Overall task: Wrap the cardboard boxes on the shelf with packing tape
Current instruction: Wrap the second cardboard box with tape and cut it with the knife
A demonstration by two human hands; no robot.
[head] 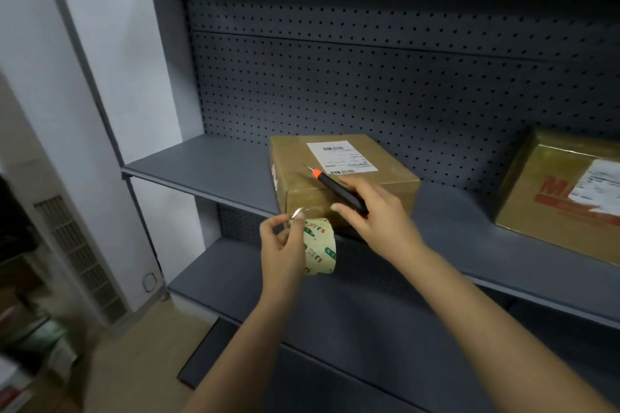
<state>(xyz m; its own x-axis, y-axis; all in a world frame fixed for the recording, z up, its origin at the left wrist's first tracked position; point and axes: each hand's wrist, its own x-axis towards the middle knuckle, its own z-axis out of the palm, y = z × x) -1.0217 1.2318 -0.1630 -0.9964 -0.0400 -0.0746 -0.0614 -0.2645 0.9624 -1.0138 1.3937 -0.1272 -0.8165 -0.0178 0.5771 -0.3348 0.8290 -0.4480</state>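
Well to the left of my fingers (271,228) I see a white wall panel (110,54), and lower down on that side a louvred vent grille (80,255). Below and left of them a small square plate (150,282) sits low on the wall, beige floor (134,362) spreads beneath, and a blurred heap of papers (37,345) lies at the far-left edge.

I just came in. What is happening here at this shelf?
A person is working on a cardboard box that stands on a grey shelf. The left hand holds a roll of packing tape in front of the box and seems to pinch a clear strip at the roll's top. The right hand grips a utility knife, with its orange end over the box top. A second box stands further right.
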